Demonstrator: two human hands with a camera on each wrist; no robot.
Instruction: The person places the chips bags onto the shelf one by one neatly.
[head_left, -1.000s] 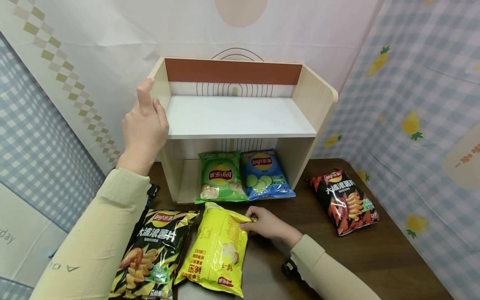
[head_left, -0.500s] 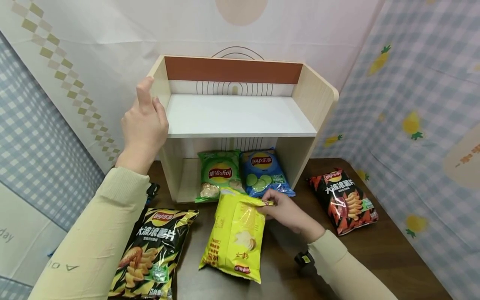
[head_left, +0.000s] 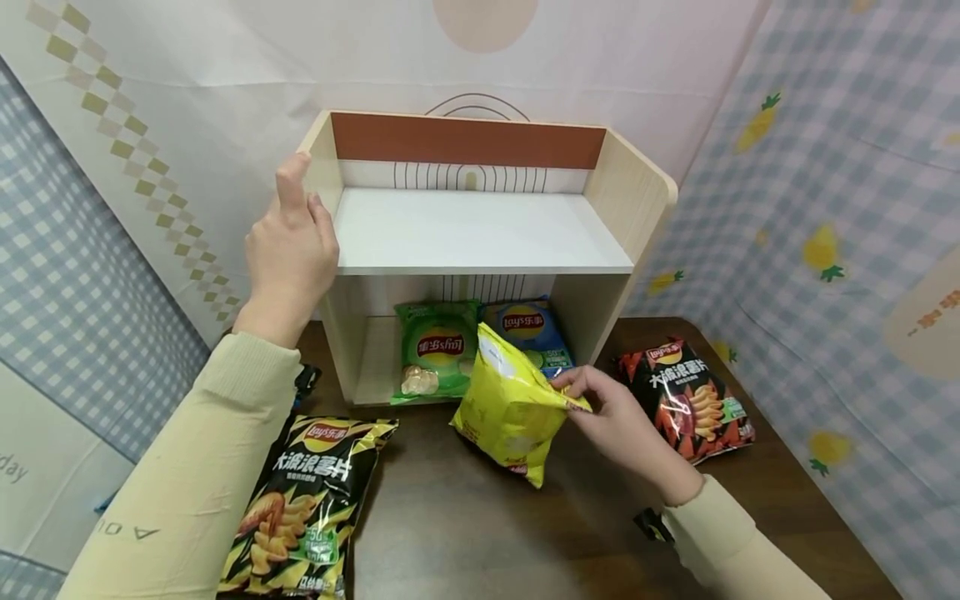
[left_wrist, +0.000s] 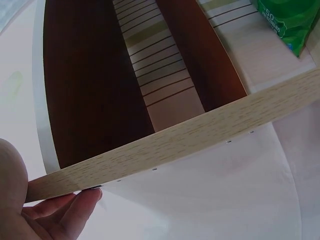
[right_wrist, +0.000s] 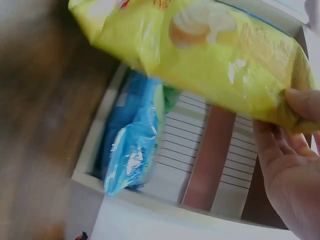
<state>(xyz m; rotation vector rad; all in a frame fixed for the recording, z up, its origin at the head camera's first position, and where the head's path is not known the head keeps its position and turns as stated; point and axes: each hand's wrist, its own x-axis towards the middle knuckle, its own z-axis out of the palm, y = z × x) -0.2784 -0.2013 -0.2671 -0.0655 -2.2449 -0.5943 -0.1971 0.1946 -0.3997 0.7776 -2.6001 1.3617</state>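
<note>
Pinched by its upper corner, a yellow chip bag (head_left: 510, 408) hangs from my right hand (head_left: 611, 417), in front of the shelf's lower compartment. In the right wrist view the thumb and fingers grip the end of the yellow bag (right_wrist: 210, 60). My left hand (head_left: 292, 242) holds the left side panel of the wooden shelf (head_left: 480, 271); the left wrist view has the fingers and thumb on either side of that panel (left_wrist: 175, 127). A green chip bag (head_left: 435, 354) and a blue chip bag (head_left: 528, 327) stand in the lower compartment, the blue one partly hidden by the yellow bag.
On the dark table (head_left: 480, 542), a black-and-yellow chip bag (head_left: 307, 500) lies at the front left. A black-and-red chip bag (head_left: 693, 404) lies right of the shelf. Patterned cloth (head_left: 847, 167) hangs behind and at both sides.
My right hand has lifted the yellow chip bag from the table, carrying it up and to the right toward the shelf, so it now tilts. My left hand has stayed on the shelf panel.
</note>
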